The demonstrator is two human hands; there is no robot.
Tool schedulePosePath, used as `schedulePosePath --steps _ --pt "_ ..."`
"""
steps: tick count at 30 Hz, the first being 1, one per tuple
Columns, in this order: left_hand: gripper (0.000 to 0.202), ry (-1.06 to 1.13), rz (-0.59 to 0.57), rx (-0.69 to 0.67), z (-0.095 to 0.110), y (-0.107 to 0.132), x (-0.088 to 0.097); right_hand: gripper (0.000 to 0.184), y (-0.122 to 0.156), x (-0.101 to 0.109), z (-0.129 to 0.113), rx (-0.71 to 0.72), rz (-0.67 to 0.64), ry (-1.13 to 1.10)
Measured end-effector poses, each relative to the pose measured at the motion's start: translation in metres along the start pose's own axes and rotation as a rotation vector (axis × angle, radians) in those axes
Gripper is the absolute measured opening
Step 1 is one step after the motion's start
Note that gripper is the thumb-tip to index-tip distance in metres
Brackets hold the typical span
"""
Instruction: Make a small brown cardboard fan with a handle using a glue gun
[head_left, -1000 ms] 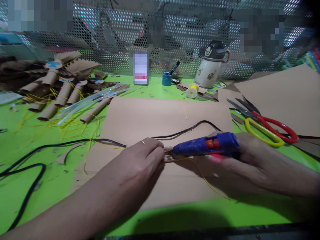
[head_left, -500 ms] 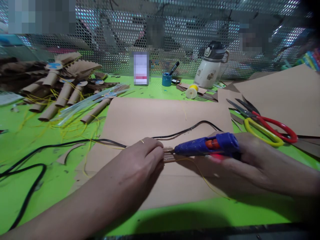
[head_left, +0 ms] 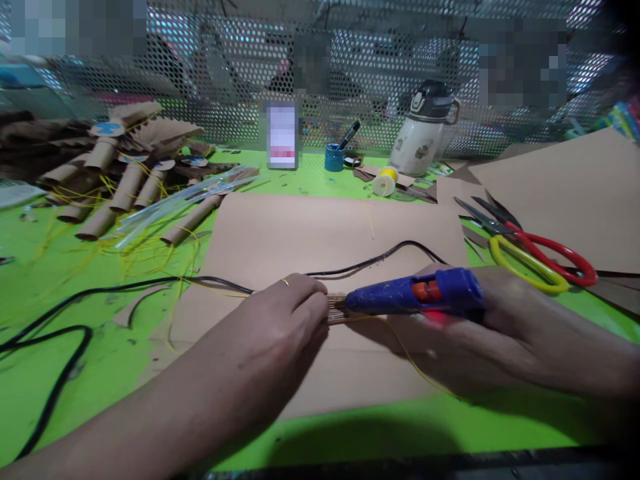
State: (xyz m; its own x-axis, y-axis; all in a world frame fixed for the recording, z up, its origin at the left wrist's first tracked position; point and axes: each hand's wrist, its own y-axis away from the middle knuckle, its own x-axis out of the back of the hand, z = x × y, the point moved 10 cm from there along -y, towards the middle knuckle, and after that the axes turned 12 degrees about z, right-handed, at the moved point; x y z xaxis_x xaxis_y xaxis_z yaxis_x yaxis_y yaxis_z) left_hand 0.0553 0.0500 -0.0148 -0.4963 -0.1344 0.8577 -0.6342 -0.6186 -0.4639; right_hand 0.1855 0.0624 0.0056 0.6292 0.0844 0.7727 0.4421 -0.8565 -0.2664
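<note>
My right hand (head_left: 500, 333) is closed around a blue glue gun (head_left: 415, 297) with an orange trigger part, its nozzle pointing left. The nozzle tip meets a small ribbed brown cardboard piece (head_left: 337, 309). My left hand (head_left: 280, 320), a ring on one finger, presses down on that piece with fingers bent together over it. Both rest on a large tan sheet of card (head_left: 325, 240) on the green table (head_left: 100, 347). A thin yellow thread (head_left: 415, 363) trails from the piece toward me. The gun's black cord (head_left: 150, 287) runs off to the left.
Red and yellow scissors (head_left: 530, 250) lie at the right on more tan card (head_left: 565, 187). Cardboard tubes (head_left: 115, 187), clear glue sticks (head_left: 170, 203) and yellow threads sit at the back left. A phone (head_left: 283, 135), blue pot (head_left: 334, 158), yellow spool (head_left: 385, 181) and flask (head_left: 425, 130) stand before the mesh wall.
The glue gun's nozzle has slid a little left, back against the ribbed piece. My left hand has stayed in place.
</note>
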Motion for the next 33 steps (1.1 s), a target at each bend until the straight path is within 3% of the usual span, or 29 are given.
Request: schedulePosePath --steps 7,15,23,33 --pt "0.019 0.02 0.012 0.004 0.0006 0.001 0.0009 0.016 -0.0026 -0.0041 0.0031 -0.041 -0.041 -0.007" --pt "0.018 0.014 0.003 0.002 0.0014 0.0001 0.0012 0.005 -0.0007 -0.0012 0.0 0.016 0.016 0.067" --pt "0.019 0.038 0.044 0.013 0.0003 -0.0015 0.0048 0.008 -0.001 -0.0013 -0.0018 0.013 0.003 0.042" --pt "0.018 0.011 0.003 0.034 -0.0029 -0.0002 0.0022 0.006 0.0006 0.0024 -0.0053 0.076 0.039 0.105"
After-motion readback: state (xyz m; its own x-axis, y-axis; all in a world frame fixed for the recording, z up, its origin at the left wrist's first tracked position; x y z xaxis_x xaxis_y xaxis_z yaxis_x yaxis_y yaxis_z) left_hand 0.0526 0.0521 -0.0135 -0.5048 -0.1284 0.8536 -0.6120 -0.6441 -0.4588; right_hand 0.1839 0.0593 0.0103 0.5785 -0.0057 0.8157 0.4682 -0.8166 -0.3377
